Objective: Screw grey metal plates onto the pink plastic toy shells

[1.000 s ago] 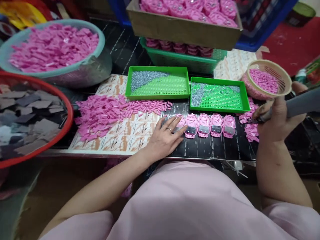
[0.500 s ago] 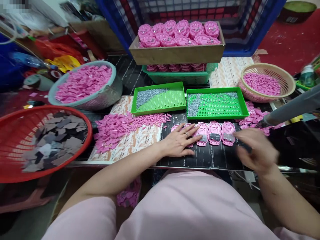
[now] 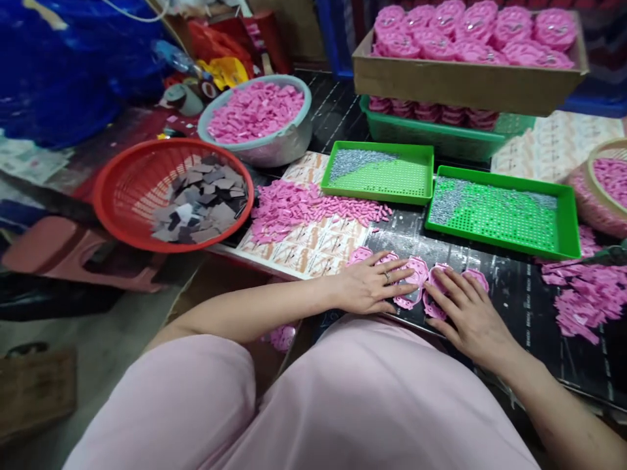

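Note:
Several pink plastic casings [image 3: 415, 277] lie in a row near the table's front edge. My left hand [image 3: 369, 284] rests flat over the casings at the left of the row, fingers spread and a ring on one finger. Over the right-hand casings lies my right hand [image 3: 465, 310], its fingers stretched out and slightly apart. Both palms face down, and the hands partly hide the casings. A heap of pink pieces [image 3: 284, 207] is to the left, beyond my left forearm.
Two green trays [image 3: 382, 192] [image 3: 504, 245] hold small metal parts. A red basket [image 3: 112, 196] of grey plates and a bowl [image 3: 289, 140] of pink pieces stand left. Behind is a cardboard box [image 3: 460, 81] of pink casings; more pink pieces [image 3: 582, 294] lie right.
The view has turned to the left. My right hand has come from beside the row onto its right-hand casings. The row now sits nearer the table's front edge, under both hands.

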The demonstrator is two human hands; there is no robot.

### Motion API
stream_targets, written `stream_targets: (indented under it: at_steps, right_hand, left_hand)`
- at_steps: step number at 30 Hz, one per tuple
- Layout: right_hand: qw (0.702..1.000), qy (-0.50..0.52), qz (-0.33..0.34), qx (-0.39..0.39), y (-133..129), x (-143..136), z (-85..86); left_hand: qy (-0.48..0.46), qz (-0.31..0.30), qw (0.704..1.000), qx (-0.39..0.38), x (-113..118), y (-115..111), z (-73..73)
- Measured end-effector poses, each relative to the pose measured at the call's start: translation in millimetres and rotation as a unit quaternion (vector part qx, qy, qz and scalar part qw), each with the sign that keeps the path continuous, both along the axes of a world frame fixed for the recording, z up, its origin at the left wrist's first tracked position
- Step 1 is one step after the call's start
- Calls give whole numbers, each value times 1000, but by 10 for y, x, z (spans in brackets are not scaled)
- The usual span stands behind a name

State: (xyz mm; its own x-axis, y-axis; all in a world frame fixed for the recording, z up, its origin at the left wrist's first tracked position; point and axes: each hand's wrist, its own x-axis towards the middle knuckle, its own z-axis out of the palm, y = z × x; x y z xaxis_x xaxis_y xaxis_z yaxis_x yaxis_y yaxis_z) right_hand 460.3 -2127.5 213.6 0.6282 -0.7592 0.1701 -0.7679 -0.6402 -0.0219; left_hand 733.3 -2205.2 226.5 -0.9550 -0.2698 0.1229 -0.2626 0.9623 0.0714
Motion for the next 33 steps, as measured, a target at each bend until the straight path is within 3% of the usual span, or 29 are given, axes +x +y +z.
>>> stream_targets:
  at_steps: [5,11,14,16,20,23,27,33]
  right_hand:
    - [998,-46,40,16,-106,220,176]
    - [986,-153,35,-59,-760,417,556]
    - [990,-135,31,-40,-1145,655,500]
    - [995,-96,9,5,-1330,785,399]
    - [997,-33,-57,47,-1505,873,252]
    - [994,-57,-59,66,-1549,899,220]
    - [991,-95,-48,81,-1576,1026,203]
    - [993,-81,-30,81,-1530,1167,309]
  left_hand:
    - [6,29,999,13,255,85,39]
    - [53,47,997,19,261,111,14]
    - [81,72,994,7,308,86,23]
    - [85,125,988,-1,409,-3,42]
    - [68,253,965,6,705,-370,64]
    - [33,321,946,40,833,-638,38]
    - [3,311,948,75,775,-749,5]
    - [63,299,951,46,753,-567,119]
